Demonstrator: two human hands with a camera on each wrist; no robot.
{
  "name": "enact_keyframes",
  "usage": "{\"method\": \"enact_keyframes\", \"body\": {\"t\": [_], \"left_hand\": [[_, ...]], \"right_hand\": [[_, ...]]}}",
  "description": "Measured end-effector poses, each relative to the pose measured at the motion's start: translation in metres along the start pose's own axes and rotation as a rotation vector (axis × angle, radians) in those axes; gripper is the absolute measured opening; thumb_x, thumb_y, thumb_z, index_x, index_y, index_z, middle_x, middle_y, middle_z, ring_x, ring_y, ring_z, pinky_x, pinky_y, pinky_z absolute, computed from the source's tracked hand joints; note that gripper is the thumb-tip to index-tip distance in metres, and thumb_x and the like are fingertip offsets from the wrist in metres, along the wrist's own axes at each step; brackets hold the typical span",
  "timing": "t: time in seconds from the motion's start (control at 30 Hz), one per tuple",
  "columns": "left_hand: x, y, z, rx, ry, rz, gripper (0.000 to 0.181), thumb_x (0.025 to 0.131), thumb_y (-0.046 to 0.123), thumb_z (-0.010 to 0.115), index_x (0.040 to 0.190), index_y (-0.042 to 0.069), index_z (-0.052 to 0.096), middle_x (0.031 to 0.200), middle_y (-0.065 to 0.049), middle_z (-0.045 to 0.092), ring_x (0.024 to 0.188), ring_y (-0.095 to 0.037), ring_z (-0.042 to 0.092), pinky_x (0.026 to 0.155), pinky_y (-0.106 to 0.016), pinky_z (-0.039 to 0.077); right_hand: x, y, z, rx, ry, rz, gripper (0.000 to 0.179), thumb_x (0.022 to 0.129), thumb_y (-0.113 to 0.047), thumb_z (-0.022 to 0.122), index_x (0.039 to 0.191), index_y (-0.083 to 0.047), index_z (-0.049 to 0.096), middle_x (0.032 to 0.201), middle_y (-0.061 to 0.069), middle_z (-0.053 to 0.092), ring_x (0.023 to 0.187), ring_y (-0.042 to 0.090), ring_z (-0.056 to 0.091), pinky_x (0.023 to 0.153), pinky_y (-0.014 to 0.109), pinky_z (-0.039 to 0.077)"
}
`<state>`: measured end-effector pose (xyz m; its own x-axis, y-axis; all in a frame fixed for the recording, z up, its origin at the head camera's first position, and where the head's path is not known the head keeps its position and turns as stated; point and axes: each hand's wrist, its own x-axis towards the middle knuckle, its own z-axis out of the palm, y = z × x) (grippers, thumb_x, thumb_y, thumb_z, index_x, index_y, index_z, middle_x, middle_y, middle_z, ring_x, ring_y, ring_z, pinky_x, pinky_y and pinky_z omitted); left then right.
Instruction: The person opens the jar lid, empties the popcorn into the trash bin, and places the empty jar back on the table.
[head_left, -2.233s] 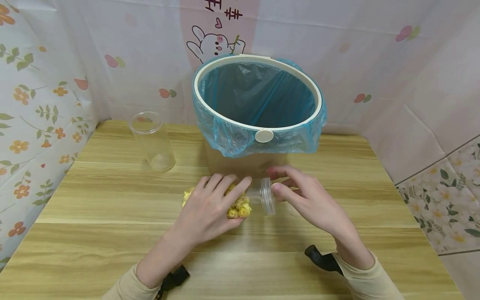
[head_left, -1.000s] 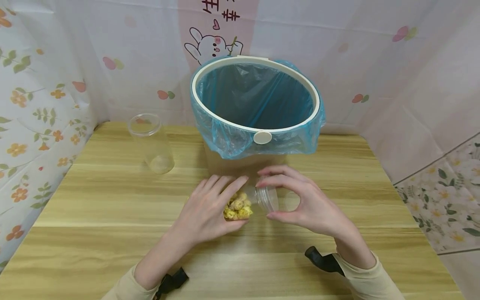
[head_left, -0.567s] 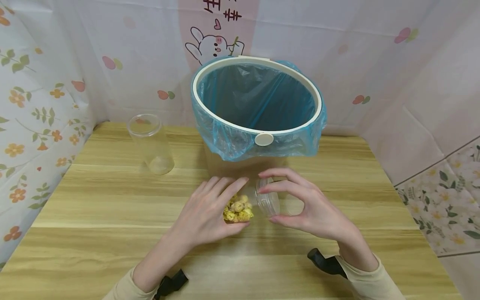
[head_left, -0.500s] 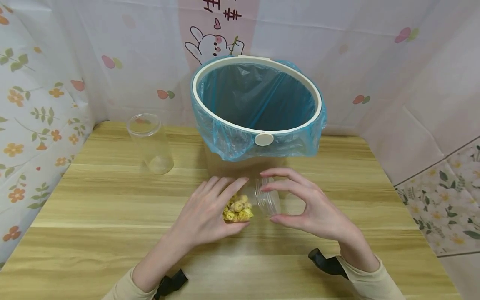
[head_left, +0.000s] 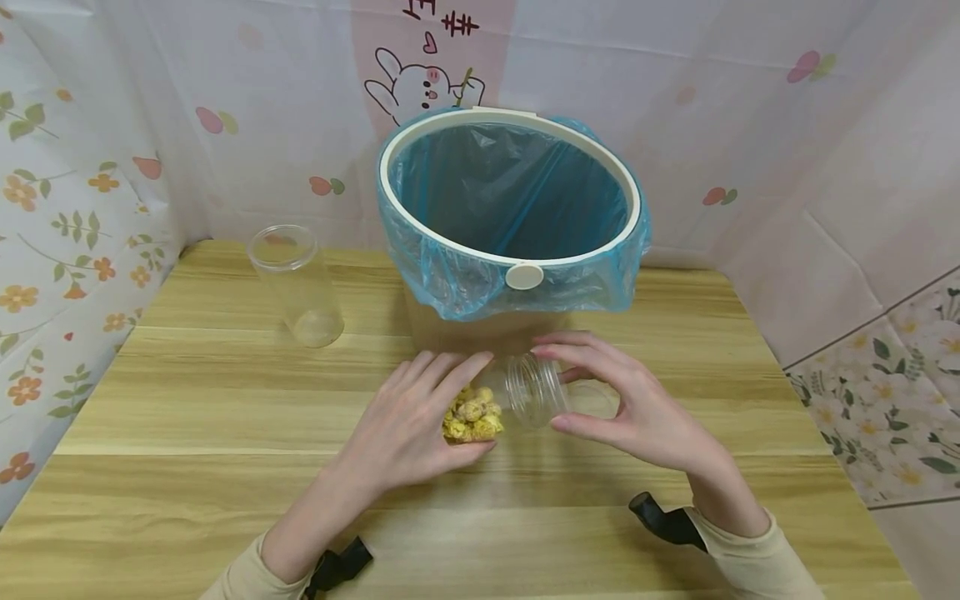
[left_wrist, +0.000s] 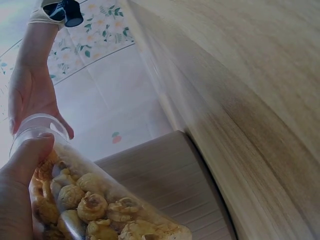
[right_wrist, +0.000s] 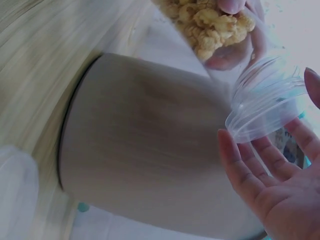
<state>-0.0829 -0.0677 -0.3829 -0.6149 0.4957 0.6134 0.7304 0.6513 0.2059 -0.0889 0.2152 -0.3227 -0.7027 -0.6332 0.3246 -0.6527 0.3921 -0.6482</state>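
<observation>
My left hand (head_left: 408,417) grips a clear plastic jar (left_wrist: 115,200) of caramel popcorn (head_left: 474,417), lying on its side with its mouth to the right. Its ribbed neck shows clearly in the right wrist view. My right hand (head_left: 637,400) pinches a clear lid (right_wrist: 265,117) at that mouth, thumb on the near side and fingers on the far side. In the right wrist view the lid sits tilted at the threads; whether it still touches them I cannot tell. Part of the popcorn is hidden under my left hand.
A bin (head_left: 480,329) with a blue bag (head_left: 450,275) and pale rim stands just behind my hands. A clear tall jar without a lid (head_left: 300,287) stands upright at the back left. Another clear lid (right_wrist: 17,195) lies flat on the wooden table (head_left: 225,417), right of the jar.
My right hand has spread its grip from the lid's end to around its edge and moved slightly right. The lid has shifted rightward, showing more of the threads. My left hand stays put.
</observation>
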Motion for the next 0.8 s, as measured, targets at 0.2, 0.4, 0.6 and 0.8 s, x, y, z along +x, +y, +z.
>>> {"method": "enact_keyframes", "body": {"t": [0.2,0.4,0.6,0.8], "left_hand": [[0.0,0.0,0.0,-0.004,-0.012,-0.007,0.094,0.071,0.059,0.084,0.147,0.016,0.051,0.122,-0.003,0.068,0.109,-0.022,0.063,0.086,-0.037,0.056],[0.0,0.0,0.0,-0.006,-0.023,-0.013,0.093,0.072,0.059,0.083,0.148,0.017,0.051,0.123,-0.003,0.068,0.108,-0.022,0.063,0.085,-0.037,0.056],[0.0,0.0,0.0,-0.011,-0.023,-0.013,0.093,0.071,0.058,0.084,0.148,0.017,0.051,0.122,-0.002,0.068,0.107,-0.022,0.063,0.084,-0.036,0.056],[0.0,0.001,-0.001,-0.017,-0.03,-0.015,0.093,0.072,0.058,0.084,0.148,0.017,0.051,0.122,-0.002,0.068,0.107,-0.022,0.063,0.084,-0.036,0.056]], "right_hand": [[-0.007,0.009,-0.006,-0.029,0.012,0.099,0.071,0.083,-0.008,0.084,0.147,-0.014,0.055,0.149,-0.001,0.056,0.136,0.01,0.054,0.095,0.032,0.06],[-0.018,0.02,-0.011,-0.062,0.021,0.167,0.071,0.084,-0.01,0.084,0.147,-0.022,0.054,0.151,-0.003,0.054,0.137,0.007,0.052,0.095,0.032,0.06],[-0.028,0.03,-0.014,-0.119,0.045,0.176,0.073,0.083,-0.009,0.085,0.147,-0.024,0.054,0.149,0.002,0.056,0.136,0.001,0.052,0.092,0.031,0.06],[-0.038,0.038,-0.017,-0.159,0.053,0.221,0.073,0.082,-0.011,0.086,0.146,-0.025,0.055,0.149,-0.002,0.055,0.135,-0.003,0.05,0.091,0.035,0.061]]}}
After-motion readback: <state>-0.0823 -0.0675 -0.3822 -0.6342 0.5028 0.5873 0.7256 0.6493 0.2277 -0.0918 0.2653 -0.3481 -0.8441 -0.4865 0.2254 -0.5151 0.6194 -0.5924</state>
